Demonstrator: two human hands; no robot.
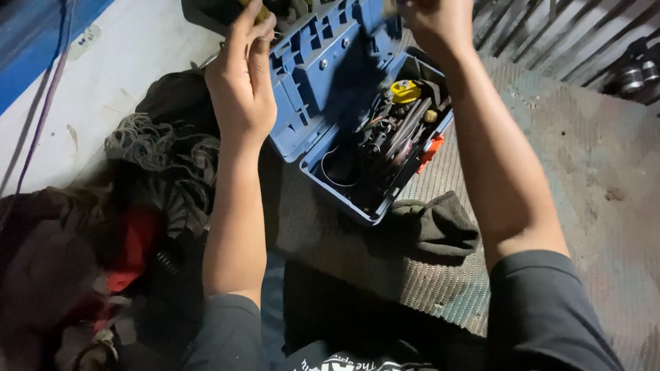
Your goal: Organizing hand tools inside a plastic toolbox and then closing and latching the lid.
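Landmark: a blue plastic toolbox (357,110) is lying open on a ribbed metal floor (584,178), its lid (320,65) tilting back towards the upper left.
Left hand: the left hand (240,82) is reaching up just left of the toolbox lid, its back facing the camera, fingers (251,31) curling together round a small yellowish object (261,10) at the top edge of view.
Left grip: it is pinching that yellowish object between the fingertips; what the object is cannot be told, since most of it is hidden or cut off.
Right hand: the right hand (436,24) is raised above the far right corner of the toolbox, blurred and partly out of view.
Right grip: the fingers are looking bunched, but I cannot tell whether they are holding anything.
Toolbox contents: a yellow round part (405,91), dark metal tools and a loop of wire are lying jumbled in the tray; an orange latch (431,151) is sitting on the near right wall.
Near the toolbox: a dark green cloth (440,223) is lying just in front of it, touching its near corner.
Left of the toolbox: a heap of dark clothes and frayed rope (148,144) with a red piece (134,247) is piling up, well apart from the right hand.
Sleeves: both forearms are bare, with grey sleeves (543,309) ending at the elbows.
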